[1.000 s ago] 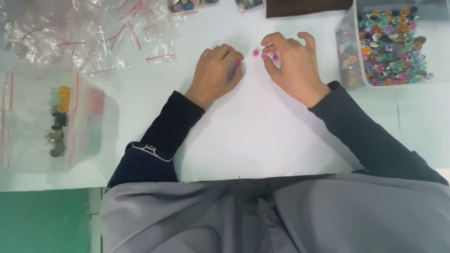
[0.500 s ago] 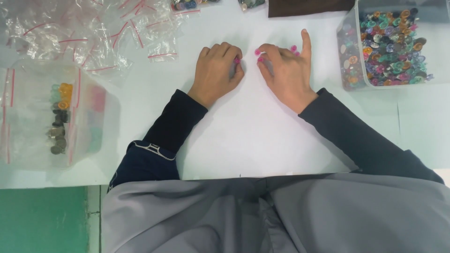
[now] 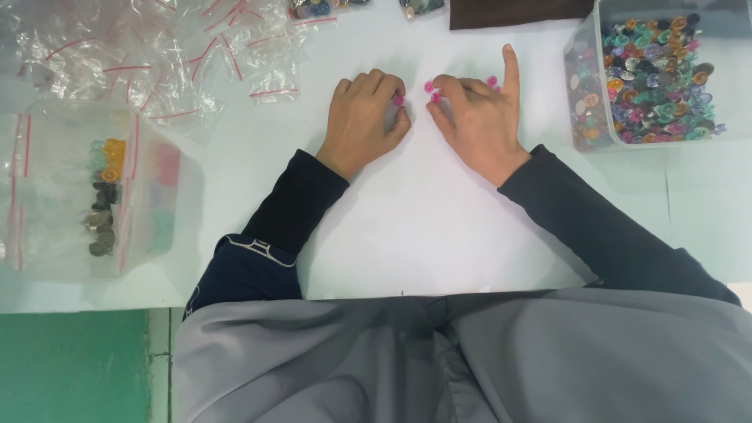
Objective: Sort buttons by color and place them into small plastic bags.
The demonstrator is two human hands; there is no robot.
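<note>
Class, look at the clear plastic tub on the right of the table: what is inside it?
The clear tub holds a heap of small multicoloured beads in green, orange, pink and purple. Beads lower in the heap are covered, and the tub's far corner is out of frame.

Head camera looks steeply down onto the white table (image 3: 423, 235).

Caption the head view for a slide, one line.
Left hand and right hand pinch small pink beads on a white table, beside a clear tub of colourful beads.

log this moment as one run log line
left hand: pinching pink bead | right hand: fingers on pink beads | clear tub of mixed beads: beside right hand
</note>
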